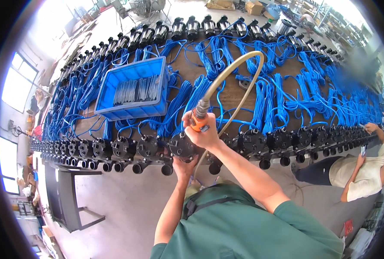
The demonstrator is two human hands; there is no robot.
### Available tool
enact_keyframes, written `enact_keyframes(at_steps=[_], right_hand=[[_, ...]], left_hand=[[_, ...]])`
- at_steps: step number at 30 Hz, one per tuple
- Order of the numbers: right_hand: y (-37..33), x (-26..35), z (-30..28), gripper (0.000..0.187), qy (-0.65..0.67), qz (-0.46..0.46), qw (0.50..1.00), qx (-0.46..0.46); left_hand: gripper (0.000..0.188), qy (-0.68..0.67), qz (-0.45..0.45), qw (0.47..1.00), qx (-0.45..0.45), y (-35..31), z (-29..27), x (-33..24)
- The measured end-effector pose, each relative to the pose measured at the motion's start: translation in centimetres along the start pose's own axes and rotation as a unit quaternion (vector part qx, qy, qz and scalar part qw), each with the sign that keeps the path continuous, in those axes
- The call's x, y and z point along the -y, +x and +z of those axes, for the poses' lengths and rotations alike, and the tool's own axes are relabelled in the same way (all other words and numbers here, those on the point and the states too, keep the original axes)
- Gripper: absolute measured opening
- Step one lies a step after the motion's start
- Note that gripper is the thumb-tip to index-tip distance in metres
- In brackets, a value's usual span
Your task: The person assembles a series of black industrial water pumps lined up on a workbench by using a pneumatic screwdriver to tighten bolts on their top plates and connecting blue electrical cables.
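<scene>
My right hand [204, 131] is wrapped round an orange air screwdriver [198, 122], held over a black round-ended pump [181, 146] at the table's near edge. A metal fitting [203, 105] joins the tool's top to a pale yellow air hose [228, 71], which arches up and loops back down past my hand. The tool's lower tip is hidden by my hand. Below it, my left hand [184, 167] grips the near side of the same pump, with some fingers out of sight under it. Blue cable coils [177, 103] lie just beyond.
A blue plastic bin [131, 113] with thin silvery pieces stands left on the brown table [237, 101]. Black pumps [280, 139] line the near edge, more pumps [209, 26] the far edge. A co-worker [351, 172] works at the right. A dark metal frame [73, 198] stands lower left.
</scene>
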State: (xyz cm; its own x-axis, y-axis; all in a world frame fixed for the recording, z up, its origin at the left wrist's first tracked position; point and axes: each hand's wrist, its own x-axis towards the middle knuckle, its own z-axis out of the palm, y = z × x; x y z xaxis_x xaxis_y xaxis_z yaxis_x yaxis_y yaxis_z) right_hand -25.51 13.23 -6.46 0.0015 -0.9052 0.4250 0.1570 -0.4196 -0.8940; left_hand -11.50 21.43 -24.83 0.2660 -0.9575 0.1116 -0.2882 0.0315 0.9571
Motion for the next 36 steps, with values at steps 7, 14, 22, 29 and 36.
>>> enact_keyframes(at_steps=[7,14,22,29,36], right_hand=[[0.3,0.8,1.3,0.033,-0.069,-0.065,0.994,0.050],[-1.2,6.9,3.2,0.030,0.125,0.014,0.992,0.032],[-3.6,19.4,-4.1,0.042,-0.054,-0.153,0.987,0.020],[-6.6,23.5,-8.1,0.044,-0.035,-0.287,0.956,-0.044],[-8.4,13.7,-5.3,0.036,0.089,0.036,0.991,-0.092]], left_hand=[[0.059,0.036,0.000,0.999,-0.011,-0.4,-0.4,0.7],[0.064,0.080,-0.005,0.996,-0.041,-0.5,-0.3,-0.4],[0.075,0.051,-0.057,0.995,-0.063,-1.4,0.8,-1.8],[0.033,0.040,-0.037,0.999,0.003,-7.3,4.9,-1.1],[0.015,0.108,0.094,0.990,0.006,-6.4,6.0,1.0]])
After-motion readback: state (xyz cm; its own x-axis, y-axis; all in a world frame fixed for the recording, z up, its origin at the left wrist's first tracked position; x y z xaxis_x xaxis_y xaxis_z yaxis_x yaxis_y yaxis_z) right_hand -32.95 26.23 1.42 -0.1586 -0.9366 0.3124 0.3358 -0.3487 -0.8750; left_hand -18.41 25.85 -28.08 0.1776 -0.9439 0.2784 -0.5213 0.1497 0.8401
